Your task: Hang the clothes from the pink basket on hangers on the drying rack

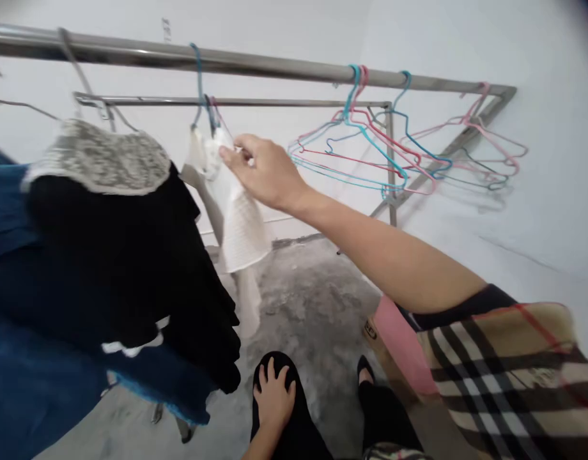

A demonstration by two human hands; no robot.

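Observation:
My right hand (260, 166) reaches in from the right, fingers closed on the upper edge of a white blouse (243, 233). The blouse hangs from a metal clothes rail (284, 66), near a blue hanger (197, 76) whose lower part is hidden by cloth. Low in the view, my left hand (275, 396) lies with fingers spread on my black-trousered knee, holding nothing. Left of the blouse hangs a black top (116, 255) with a grey-white lace yoke, on a hanger of its own. Blue garments (30, 358) hang at the far left, partly behind the black top.
Several bare hangers in blue, pink and red (371, 150) hang toward the rail's right end. A second, thinner bar (298, 102) runs behind, against the white wall. On the concrete floor (313, 300), a cardboard box (390, 354) with something pink stands by my right leg.

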